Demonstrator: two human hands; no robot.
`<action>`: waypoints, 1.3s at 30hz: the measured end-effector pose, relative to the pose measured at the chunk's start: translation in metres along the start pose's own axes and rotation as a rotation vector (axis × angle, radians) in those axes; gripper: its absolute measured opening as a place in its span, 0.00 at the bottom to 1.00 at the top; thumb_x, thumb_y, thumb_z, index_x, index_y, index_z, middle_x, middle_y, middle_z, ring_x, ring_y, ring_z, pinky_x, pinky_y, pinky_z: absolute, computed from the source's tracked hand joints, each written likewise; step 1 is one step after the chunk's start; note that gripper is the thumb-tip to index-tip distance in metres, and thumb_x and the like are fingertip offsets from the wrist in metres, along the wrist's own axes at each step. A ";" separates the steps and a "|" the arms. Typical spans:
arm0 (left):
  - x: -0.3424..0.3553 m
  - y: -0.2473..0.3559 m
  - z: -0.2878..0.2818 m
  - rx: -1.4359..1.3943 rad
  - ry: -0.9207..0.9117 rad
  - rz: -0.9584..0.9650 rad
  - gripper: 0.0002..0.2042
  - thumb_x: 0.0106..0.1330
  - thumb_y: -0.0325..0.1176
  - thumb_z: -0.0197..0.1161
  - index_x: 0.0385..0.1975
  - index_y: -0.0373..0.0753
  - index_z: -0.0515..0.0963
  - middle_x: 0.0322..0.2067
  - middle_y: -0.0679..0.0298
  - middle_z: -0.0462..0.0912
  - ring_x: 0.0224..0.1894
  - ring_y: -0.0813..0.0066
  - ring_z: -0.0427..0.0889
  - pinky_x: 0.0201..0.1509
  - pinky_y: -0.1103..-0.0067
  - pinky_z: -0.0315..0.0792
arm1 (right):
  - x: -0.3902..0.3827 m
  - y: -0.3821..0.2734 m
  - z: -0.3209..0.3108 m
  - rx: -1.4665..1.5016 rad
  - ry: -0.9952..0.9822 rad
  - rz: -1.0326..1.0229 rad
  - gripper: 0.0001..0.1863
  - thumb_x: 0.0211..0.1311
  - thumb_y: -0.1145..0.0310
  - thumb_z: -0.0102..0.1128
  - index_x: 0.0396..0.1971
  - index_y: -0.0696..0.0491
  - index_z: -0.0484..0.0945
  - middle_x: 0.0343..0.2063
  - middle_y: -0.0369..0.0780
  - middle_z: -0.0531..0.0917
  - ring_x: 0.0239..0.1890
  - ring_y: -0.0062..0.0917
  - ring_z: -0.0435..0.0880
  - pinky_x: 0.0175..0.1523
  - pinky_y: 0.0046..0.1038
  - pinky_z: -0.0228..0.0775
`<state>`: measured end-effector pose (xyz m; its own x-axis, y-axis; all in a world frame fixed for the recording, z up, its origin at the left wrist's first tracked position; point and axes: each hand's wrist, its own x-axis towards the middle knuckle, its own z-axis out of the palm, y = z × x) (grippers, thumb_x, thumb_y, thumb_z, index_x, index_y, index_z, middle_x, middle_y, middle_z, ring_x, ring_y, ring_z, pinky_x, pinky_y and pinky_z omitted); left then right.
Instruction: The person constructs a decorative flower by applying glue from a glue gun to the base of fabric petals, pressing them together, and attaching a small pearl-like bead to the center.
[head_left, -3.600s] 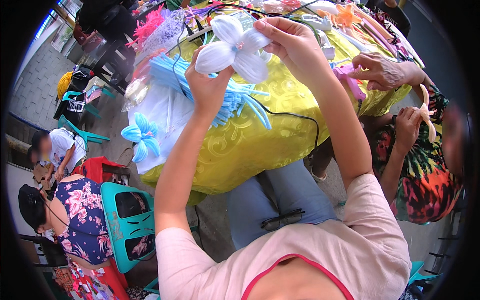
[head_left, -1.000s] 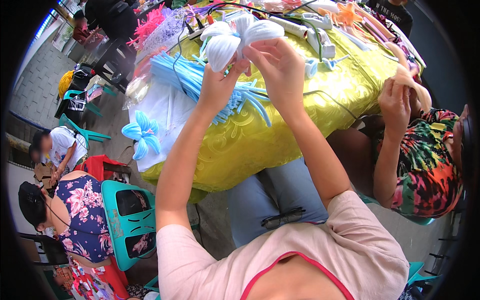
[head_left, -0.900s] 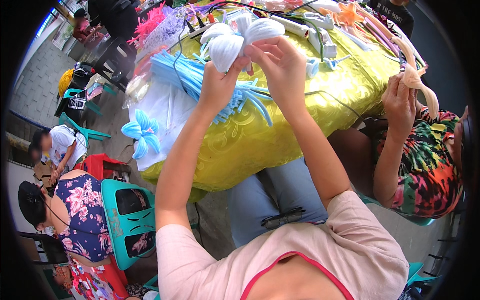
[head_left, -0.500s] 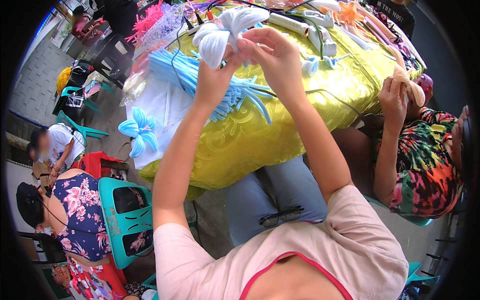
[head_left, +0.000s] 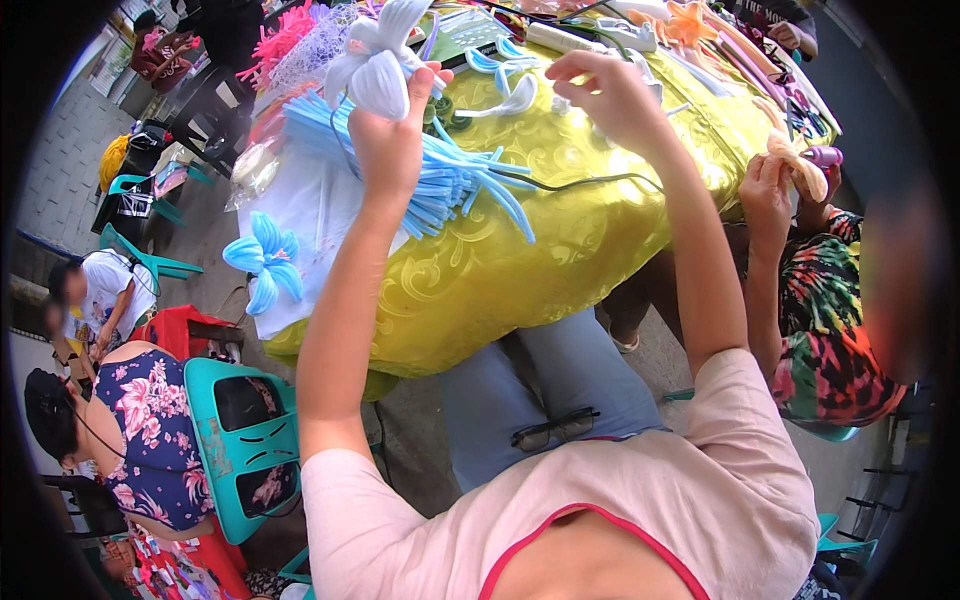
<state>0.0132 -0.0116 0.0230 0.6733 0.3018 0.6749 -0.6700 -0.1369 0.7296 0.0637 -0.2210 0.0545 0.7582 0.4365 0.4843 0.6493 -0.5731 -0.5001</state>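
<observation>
My left hand (head_left: 392,140) is closed around the base of a white fuzzy flower (head_left: 382,75), which it lifts over the far left of the table. My right hand (head_left: 618,98) hovers apart from the flower, above the yellow cloth, its fingers loosely bent and nothing visible in them. Between the hands lie a loose white petal (head_left: 512,103) and blue-and-white petal pieces (head_left: 490,66). A bundle of light blue pipe cleaners (head_left: 455,190) rests beneath my left wrist. Left of that arm, a finished-looking blue flower (head_left: 265,262) lies on white sheeting.
A glossy yellow cloth (head_left: 520,260) covers the table, with a black cable (head_left: 580,182) across it. Pink fuzzy stems (head_left: 285,45) and an orange flower (head_left: 690,22) lie at the back. To the right, a person (head_left: 820,310) holds a peach-coloured piece (head_left: 795,165).
My hands have separated: the left moved left with the white flower, while the right let go and moved right. Petal pieces on the table behind them now show.
</observation>
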 end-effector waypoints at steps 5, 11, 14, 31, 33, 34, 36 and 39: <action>0.001 0.000 0.005 0.098 -0.003 0.027 0.10 0.58 0.33 0.55 0.30 0.32 0.77 0.23 0.66 0.80 0.27 0.86 0.73 0.33 0.87 0.64 | 0.029 0.021 0.040 -0.479 0.200 -0.157 0.16 0.43 0.62 0.61 0.32 0.54 0.76 0.28 0.41 0.79 0.31 0.31 0.77 0.39 0.31 0.66; 0.000 -0.001 0.002 0.142 -0.010 0.000 0.09 0.59 0.34 0.54 0.30 0.35 0.78 0.22 0.66 0.80 0.26 0.86 0.72 0.32 0.86 0.64 | 0.034 0.013 0.036 -0.240 0.069 0.000 0.11 0.37 0.65 0.63 0.24 0.52 0.79 0.23 0.42 0.79 0.29 0.32 0.78 0.35 0.30 0.67; -0.001 0.002 0.001 0.142 -0.008 0.017 0.09 0.58 0.34 0.54 0.30 0.35 0.78 0.22 0.66 0.79 0.25 0.85 0.72 0.32 0.85 0.64 | 0.018 -0.012 0.017 0.034 0.311 -0.167 0.08 0.37 0.73 0.62 0.23 0.53 0.78 0.24 0.39 0.79 0.26 0.30 0.79 0.32 0.27 0.69; -0.012 0.013 0.008 0.287 -0.092 0.160 0.06 0.48 0.22 0.56 0.26 0.35 0.76 0.20 0.61 0.78 0.21 0.78 0.76 0.25 0.84 0.66 | -0.004 -0.064 0.014 0.203 0.599 -0.751 0.08 0.36 0.80 0.62 0.21 0.56 0.76 0.26 0.37 0.77 0.25 0.22 0.77 0.29 0.19 0.69; -0.011 0.012 0.007 0.301 -0.094 0.198 0.07 0.47 0.21 0.56 0.26 0.36 0.78 0.19 0.62 0.78 0.21 0.77 0.75 0.26 0.84 0.66 | -0.004 -0.064 0.016 0.218 0.626 -0.737 0.08 0.36 0.80 0.63 0.20 0.56 0.76 0.25 0.37 0.77 0.25 0.22 0.77 0.29 0.19 0.69; -0.010 0.012 0.007 0.307 -0.095 0.216 0.08 0.47 0.21 0.56 0.26 0.37 0.78 0.19 0.63 0.78 0.21 0.77 0.75 0.26 0.84 0.66 | -0.004 -0.064 0.016 0.217 0.629 -0.721 0.08 0.35 0.80 0.64 0.20 0.56 0.76 0.26 0.37 0.77 0.26 0.21 0.77 0.30 0.19 0.70; -0.010 0.011 0.005 0.320 -0.105 0.255 0.09 0.47 0.20 0.55 0.26 0.39 0.79 0.19 0.63 0.78 0.22 0.77 0.75 0.27 0.83 0.66 | -0.006 -0.064 0.016 0.214 0.634 -0.687 0.10 0.32 0.81 0.65 0.20 0.57 0.76 0.26 0.37 0.78 0.27 0.20 0.78 0.33 0.18 0.71; -0.010 0.012 0.005 0.331 -0.135 0.259 0.09 0.47 0.20 0.55 0.26 0.39 0.79 0.19 0.63 0.78 0.22 0.77 0.76 0.27 0.82 0.66 | -0.005 -0.063 0.014 0.195 0.658 -0.709 0.10 0.31 0.80 0.66 0.19 0.57 0.76 0.26 0.38 0.78 0.26 0.20 0.78 0.33 0.18 0.71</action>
<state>-0.0004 -0.0211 0.0255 0.5461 0.0953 0.8323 -0.7005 -0.4929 0.5160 0.0193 -0.1772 0.0732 0.0436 0.1283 0.9908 0.9840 -0.1772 -0.0204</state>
